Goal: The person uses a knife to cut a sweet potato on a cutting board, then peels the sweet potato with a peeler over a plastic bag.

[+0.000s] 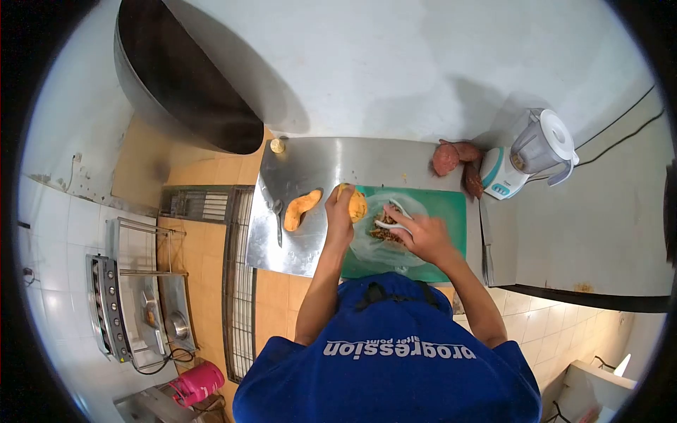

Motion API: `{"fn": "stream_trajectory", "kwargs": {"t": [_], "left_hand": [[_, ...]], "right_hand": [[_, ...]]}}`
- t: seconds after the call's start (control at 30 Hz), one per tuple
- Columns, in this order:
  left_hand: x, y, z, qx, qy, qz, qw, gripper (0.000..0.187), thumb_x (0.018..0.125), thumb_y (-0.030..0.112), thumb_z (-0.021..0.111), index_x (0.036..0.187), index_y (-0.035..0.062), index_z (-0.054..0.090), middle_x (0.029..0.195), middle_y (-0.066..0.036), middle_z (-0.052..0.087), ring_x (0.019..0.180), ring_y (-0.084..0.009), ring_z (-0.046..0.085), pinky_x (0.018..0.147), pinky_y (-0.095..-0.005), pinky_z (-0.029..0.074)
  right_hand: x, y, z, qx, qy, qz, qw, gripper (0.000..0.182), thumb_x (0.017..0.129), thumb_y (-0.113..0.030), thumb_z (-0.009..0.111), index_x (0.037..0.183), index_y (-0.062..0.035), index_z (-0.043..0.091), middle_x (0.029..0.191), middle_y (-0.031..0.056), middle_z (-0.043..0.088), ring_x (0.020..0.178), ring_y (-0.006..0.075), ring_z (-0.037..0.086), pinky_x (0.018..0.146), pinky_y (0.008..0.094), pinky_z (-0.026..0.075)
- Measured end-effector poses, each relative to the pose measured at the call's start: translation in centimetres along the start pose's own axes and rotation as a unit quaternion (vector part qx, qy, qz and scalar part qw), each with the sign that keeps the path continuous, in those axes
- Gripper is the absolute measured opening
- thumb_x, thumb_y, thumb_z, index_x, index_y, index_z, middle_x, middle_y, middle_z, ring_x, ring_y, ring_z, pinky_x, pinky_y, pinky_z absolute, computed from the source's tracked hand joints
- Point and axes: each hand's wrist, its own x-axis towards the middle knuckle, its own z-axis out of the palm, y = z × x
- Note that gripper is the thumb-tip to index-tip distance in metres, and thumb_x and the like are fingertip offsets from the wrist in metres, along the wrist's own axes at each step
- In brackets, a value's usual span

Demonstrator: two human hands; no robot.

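My left hand [339, 213] is wrapped round a peeled orange sweet potato [357, 206], holding it over the edge of the green cutting board [451, 211]. My right hand [427, 238] is closed on a white peeler [396, 226], to the right of the sweet potato and apart from it. Below the peeler, a clear plastic bag [368, 249] lies spread on the board with a heap of brown peelings [383, 233] in it. Another peeled sweet potato [302, 209] rests on the steel table [289, 255] to the left.
A spoon [278, 220] lies at the table's left side, and a small pale piece [277, 145] at its back corner. Unpeeled red sweet potatoes [446, 160] sit by a blender [518, 158] at the back right. A knife [487, 250] lies right of the board. A large wok [183, 77] hangs at upper left.
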Motion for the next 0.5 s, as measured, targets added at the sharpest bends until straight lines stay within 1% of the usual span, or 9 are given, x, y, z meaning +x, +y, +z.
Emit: {"fn": "stream_trajectory", "kwargs": {"t": [0.03,0.07,0.13,0.17,0.23,0.27,0.33,0.4,0.5], "left_hand": [[-0.2,-0.1,0.0,0.095,-0.003,0.029,0.995,0.025,0.095,0.028,0.062,0.108,0.007,0.06,0.099,-0.007,0.065,0.096,-0.0188,0.065,0.081,-0.0323,0.055],[-0.5,-0.5,0.2,0.096,-0.004,0.027,0.995,0.025,0.095,0.028,0.062,0.108,0.007,0.06,0.099,-0.007,0.065,0.096,-0.0188,0.065,0.081,-0.0323,0.055],[-0.6,-0.8,0.9,0.032,-0.015,0.013,0.999,0.023,0.095,0.026,0.061,0.107,0.0058,0.061,0.098,-0.007,0.066,0.092,-0.0184,0.066,0.077,-0.0318,0.054],[-0.8,-0.2,0.9,0.034,-0.019,0.015,0.999,0.023,0.095,0.026,0.061,0.107,0.0058,0.061,0.098,-0.007,0.066,0.092,-0.0184,0.066,0.077,-0.0318,0.054],[-1.0,1.0,0.8,-0.043,0.011,-0.044,0.998,0.022,0.095,0.024,0.061,0.107,0.0047,0.062,0.096,-0.006,0.065,0.09,-0.0184,0.067,0.076,-0.0302,0.053],[-0.9,1.1,0.6,-0.041,0.01,-0.044,0.998,0.022,0.095,0.024,0.061,0.107,0.0047,0.062,0.096,-0.006,0.065,0.09,-0.0184,0.067,0.076,-0.0302,0.053],[-0.7,1.0,0.7,0.07,0.006,0.024,0.997,0.024,0.094,0.025,0.061,0.109,0.0052,0.062,0.097,-0.007,0.065,0.091,-0.0189,0.068,0.076,-0.0301,0.053],[-0.6,-0.6,0.3,0.081,-0.006,0.026,0.996,0.026,0.094,0.026,0.062,0.109,0.0054,0.061,0.097,-0.007,0.065,0.091,-0.0193,0.068,0.075,-0.0308,0.054],[-0.7,-0.8,0.0,0.074,-0.016,0.031,0.997,0.027,0.094,0.027,0.062,0.11,0.0058,0.061,0.097,-0.007,0.065,0.091,-0.0193,0.068,0.073,-0.0318,0.054]], "right_hand": [[0.1,-0.6,-0.3,0.002,-0.004,0.002,1.0,0.05,0.095,-0.047,0.059,0.145,-0.0365,0.053,0.085,0.0142,0.069,0.072,0.0339,0.068,0.061,0.0489,0.053],[0.7,-1.3,-0.5,0.007,0.022,-0.025,0.999,0.051,0.095,-0.047,0.059,0.145,-0.0366,0.053,0.085,0.0142,0.069,0.072,0.0342,0.068,0.061,0.0489,0.053],[1.0,-1.1,0.1,0.01,0.054,-0.052,0.997,0.051,0.095,-0.047,0.059,0.145,-0.0367,0.053,0.085,0.0142,0.069,0.071,0.0346,0.068,0.062,0.0489,0.053],[0.8,-0.1,1.5,0.014,0.049,-0.054,0.997,0.051,0.095,-0.047,0.059,0.145,-0.0366,0.052,0.084,0.0139,0.069,0.071,0.0348,0.068,0.062,0.0485,0.053],[0.4,1.0,1.9,0.014,0.045,-0.061,0.997,0.052,0.095,-0.047,0.058,0.146,-0.0366,0.052,0.084,0.0136,0.068,0.071,0.0349,0.068,0.062,0.048,0.053],[0.0,0.9,1.5,0.007,0.02,-0.041,0.999,0.052,0.095,-0.047,0.058,0.146,-0.0365,0.052,0.083,0.0134,0.068,0.071,0.0346,0.067,0.061,0.0478,0.052],[0.2,0.7,0.8,-0.005,-0.007,-0.023,1.0,0.052,0.095,-0.047,0.058,0.146,-0.0364,0.052,0.082,0.0133,0.068,0.07,0.0344,0.067,0.061,0.0476,0.052],[0.7,-1.8,-1.1,0.037,0.054,-0.04,0.997,0.052,0.095,-0.048,0.059,0.145,-0.0366,0.053,0.082,0.0125,0.068,0.071,0.0337,0.067,0.06,0.0464,0.052],[0.6,-0.8,1.4,0.05,0.058,-0.064,0.995,0.052,0.095,-0.049,0.059,0.145,-0.0369,0.053,0.084,0.0118,0.068,0.07,0.034,0.067,0.059,0.0465,0.052]]}}
